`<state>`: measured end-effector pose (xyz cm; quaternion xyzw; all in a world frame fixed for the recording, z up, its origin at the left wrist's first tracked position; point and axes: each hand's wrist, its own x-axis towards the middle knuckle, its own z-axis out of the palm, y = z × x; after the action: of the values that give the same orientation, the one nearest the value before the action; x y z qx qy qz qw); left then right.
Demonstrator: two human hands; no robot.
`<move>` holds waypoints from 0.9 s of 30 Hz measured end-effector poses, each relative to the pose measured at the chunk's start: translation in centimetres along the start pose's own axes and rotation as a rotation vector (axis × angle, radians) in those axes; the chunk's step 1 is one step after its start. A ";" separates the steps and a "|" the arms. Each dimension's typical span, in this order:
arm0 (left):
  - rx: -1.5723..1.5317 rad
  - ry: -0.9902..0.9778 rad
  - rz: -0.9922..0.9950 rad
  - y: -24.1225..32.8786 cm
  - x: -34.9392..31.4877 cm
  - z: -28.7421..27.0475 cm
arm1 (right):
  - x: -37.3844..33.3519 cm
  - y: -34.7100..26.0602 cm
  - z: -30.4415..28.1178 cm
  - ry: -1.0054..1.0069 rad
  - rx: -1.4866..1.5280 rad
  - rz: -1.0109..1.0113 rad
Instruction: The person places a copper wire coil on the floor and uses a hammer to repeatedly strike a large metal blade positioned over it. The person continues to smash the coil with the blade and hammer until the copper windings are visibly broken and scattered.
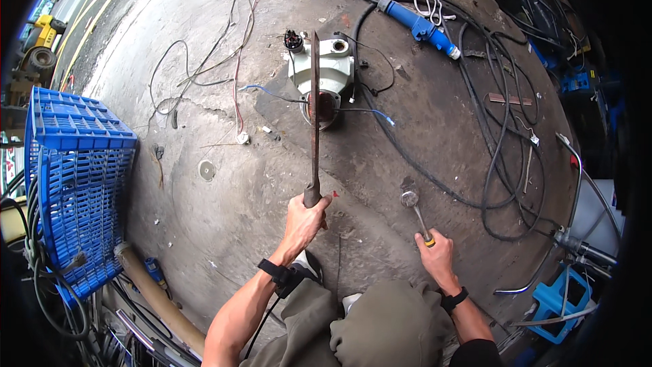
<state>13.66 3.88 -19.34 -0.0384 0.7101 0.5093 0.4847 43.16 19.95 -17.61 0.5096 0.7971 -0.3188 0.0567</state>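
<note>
My left hand (303, 221) is closed round the grip of a long, dark, rusty pry bar (315, 143). The bar points away from me and passes in front of an electric motor (336, 68) with a pale grey housing. Reddish windings show at the motor's near end, and blue-tipped wires stick out to both sides. Over to the right, my right hand (437, 253) grips a hand tool (419, 219) with a round silver head, metal shaft and yellow-and-black handle. Its head is held well apart from the motor. Whether the bar touches the motor cannot be told.
A blue plastic crate (81, 197) stands at left, beside a brown tube (159, 299). Black cable (421, 175) loops across the right floor. Two blue industrial connectors (418, 27) lie at the back. Thin wires (238, 88) trail at far left. A blue plastic frame (560, 299) is at lower right.
</note>
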 end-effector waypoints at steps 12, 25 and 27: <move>-0.065 -0.115 -0.012 0.0 0.5 -2.5 | 0.2 -0.3 0.3 -0.065 0.110 0.064; 0.422 -0.107 0.180 -1.8 -2.8 -4.4 | 0.1 -0.4 0.8 -0.050 0.113 0.062; 0.479 -0.129 0.217 -2.7 -3.8 -4.2 | 0.0 -0.6 0.5 -0.058 0.144 0.065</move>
<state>14.40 -2.25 -18.39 0.1862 0.7779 0.3774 0.4667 42.53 19.46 -17.69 0.5284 0.7534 -0.3877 0.0532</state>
